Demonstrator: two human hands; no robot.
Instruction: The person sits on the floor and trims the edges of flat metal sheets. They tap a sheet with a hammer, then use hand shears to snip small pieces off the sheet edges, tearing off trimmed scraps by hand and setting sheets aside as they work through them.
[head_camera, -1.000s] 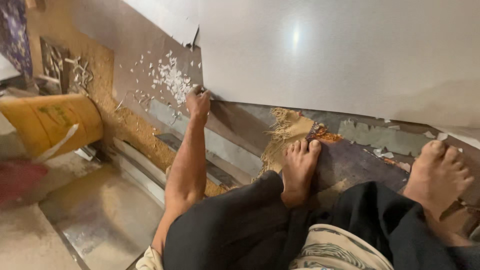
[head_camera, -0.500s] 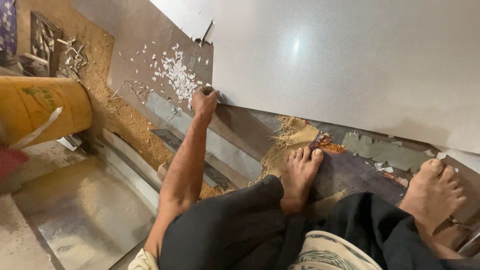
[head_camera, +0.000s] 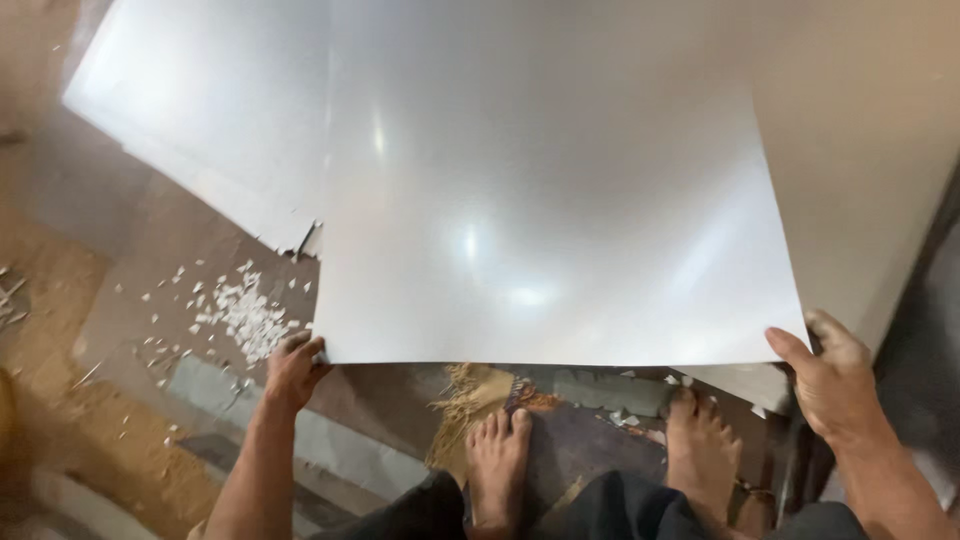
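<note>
A large glossy white sheet (head_camera: 540, 220) fills most of the view, raised off the floor at its near edge. My left hand (head_camera: 293, 365) grips the sheet's near left corner. My right hand (head_camera: 825, 375) grips the near right corner, thumb on top. A second white sheet (head_camera: 190, 130) lies under it at the far left. My two bare feet (head_camera: 497, 455) stand below the sheet's near edge on a dark mat.
Several small white chips (head_camera: 240, 315) lie scattered on the brown floor at the left. A frayed straw-coloured mat edge (head_camera: 465, 390) lies by my left foot. Sawdust covers the floor at the lower left. A dark vertical edge (head_camera: 930, 300) runs along the right.
The view has swung up and to the right. My right hand has come into view on the sheet's right corner. The sheet's near edge is now lifted with both hands.
</note>
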